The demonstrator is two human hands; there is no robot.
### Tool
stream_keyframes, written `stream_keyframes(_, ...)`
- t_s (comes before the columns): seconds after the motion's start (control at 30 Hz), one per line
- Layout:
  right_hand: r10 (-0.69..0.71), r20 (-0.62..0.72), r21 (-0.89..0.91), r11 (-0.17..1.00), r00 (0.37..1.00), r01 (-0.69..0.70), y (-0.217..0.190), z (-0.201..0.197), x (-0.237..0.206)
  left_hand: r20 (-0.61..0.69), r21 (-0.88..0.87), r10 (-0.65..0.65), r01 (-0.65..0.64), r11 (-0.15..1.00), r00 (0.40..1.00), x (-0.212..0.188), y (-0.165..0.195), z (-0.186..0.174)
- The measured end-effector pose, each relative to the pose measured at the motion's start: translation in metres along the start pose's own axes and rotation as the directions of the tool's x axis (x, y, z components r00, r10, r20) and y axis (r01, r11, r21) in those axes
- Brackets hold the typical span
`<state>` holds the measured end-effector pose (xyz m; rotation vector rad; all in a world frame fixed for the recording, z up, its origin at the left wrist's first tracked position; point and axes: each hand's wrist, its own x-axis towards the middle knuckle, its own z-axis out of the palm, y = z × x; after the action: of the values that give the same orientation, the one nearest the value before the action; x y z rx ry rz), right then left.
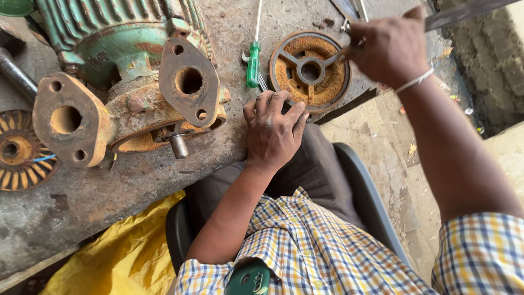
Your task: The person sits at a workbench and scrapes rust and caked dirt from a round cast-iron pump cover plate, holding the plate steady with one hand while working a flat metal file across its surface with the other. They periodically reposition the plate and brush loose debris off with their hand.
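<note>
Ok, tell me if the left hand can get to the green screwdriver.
Probably yes. The left hand rests on the bench edge just below the green screwdriver, and nothing lies between them.

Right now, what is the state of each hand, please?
Left hand: open, fingers resting on the rim of the rusty round cover.
Right hand: closed around a thin metal tool.

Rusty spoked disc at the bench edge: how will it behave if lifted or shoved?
The rusty disc looks like thick cast metal, so probably stiff and heavy for its size. Its rough rust should grip rather than slip. It lies flat, so rolling seems unlikely, but it sits at the edge of the bench, under the left hand; a shove could drop it.
</note>
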<state>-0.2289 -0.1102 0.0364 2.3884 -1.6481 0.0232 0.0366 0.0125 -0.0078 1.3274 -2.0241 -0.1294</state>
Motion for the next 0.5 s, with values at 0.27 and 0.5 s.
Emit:
stream_keyframes(0.27,-0.065,-0.049,-0.156,0.986,0.997,0.056,0.0054,0.0002,0.0019,-0.015,-0.02,0.008,-0.008,1.0,1.0,0.0004,-0.0012,-0.0002)
stream_keyframes(0.5,-0.048,-0.023,-0.151,0.988,0.999,0.044,0.0071,0.0037,0.0008,-0.017,-0.013,0.012,-0.013,1.0,1.0,0.0002,-0.0026,0.0007)
